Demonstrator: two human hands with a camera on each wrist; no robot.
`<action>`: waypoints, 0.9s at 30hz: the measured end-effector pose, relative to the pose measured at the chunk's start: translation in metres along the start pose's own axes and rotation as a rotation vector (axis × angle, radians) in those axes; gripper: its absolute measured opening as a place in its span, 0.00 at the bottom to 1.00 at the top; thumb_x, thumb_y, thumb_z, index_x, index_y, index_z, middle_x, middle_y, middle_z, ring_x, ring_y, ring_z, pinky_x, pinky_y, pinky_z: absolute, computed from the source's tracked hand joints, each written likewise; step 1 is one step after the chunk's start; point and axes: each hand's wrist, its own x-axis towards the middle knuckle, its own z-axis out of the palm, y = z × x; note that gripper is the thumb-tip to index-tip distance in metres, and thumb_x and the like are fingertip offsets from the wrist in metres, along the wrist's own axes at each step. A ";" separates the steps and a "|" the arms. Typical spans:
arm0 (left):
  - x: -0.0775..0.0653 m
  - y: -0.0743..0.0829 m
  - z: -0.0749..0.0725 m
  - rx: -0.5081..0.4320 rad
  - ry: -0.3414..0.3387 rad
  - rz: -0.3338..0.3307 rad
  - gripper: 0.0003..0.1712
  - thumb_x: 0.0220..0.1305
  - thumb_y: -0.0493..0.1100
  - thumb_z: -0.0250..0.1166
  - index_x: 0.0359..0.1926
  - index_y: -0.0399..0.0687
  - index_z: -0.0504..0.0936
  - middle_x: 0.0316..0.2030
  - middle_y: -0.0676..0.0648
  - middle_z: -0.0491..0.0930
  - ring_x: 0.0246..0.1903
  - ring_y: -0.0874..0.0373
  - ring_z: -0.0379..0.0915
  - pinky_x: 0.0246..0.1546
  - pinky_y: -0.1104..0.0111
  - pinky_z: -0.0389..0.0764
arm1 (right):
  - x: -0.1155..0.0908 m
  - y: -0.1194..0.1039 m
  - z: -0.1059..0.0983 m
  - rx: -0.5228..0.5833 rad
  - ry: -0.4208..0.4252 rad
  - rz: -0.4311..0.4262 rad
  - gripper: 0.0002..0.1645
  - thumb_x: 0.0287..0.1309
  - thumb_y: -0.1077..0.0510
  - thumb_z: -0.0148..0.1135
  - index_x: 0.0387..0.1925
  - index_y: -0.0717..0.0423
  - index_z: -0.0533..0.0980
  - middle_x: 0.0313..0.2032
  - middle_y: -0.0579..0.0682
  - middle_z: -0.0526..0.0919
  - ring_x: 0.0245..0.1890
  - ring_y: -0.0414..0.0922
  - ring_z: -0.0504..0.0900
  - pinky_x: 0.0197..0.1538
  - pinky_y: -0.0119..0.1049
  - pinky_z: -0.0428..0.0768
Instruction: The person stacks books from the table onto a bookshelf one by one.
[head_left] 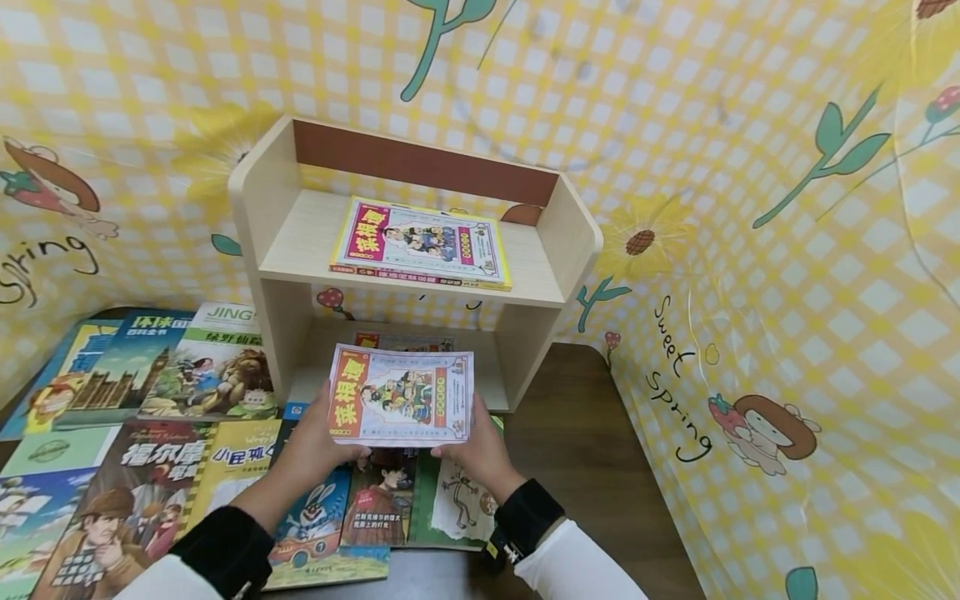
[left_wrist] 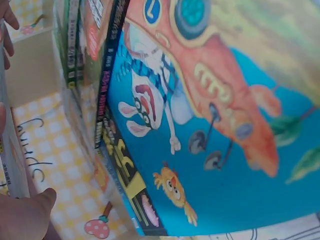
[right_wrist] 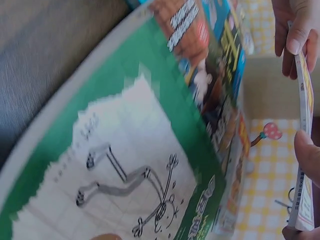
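Note:
A thin book with an orange title panel and cartoon figures point(head_left: 397, 396) is held level in front of the lower shelf compartment. My left hand point(head_left: 318, 429) grips its left edge, and my right hand point(head_left: 483, 450) grips its right edge, thumbs at the near side. Both wrist views show the book's spine side point(right_wrist: 303, 100) between the two hands. Behind it, partly hidden, another book point(head_left: 405, 342) lies in the lower compartment of the wooden shelf point(head_left: 285, 333). A similar book with a pink title panel point(head_left: 423, 242) lies atop others on the upper shelf.
Several picture books lie in rows on the dark table point(head_left: 600, 450), left of and before the shelf, including a detective book point(head_left: 112, 508), a rabbit book point(head_left: 311, 517) and a green book point(head_left: 457, 500). Yellow checked cloth point(head_left: 675, 167) surrounds the table.

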 end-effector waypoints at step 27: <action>0.040 -0.040 0.026 0.022 -0.061 -0.146 0.55 0.50 0.30 0.73 0.71 0.31 0.46 0.58 0.29 0.66 0.57 0.34 0.66 0.56 0.42 0.69 | 0.045 0.041 -0.001 -0.126 -0.053 0.124 0.60 0.44 0.74 0.72 0.74 0.59 0.48 0.59 0.59 0.75 0.56 0.55 0.76 0.55 0.46 0.76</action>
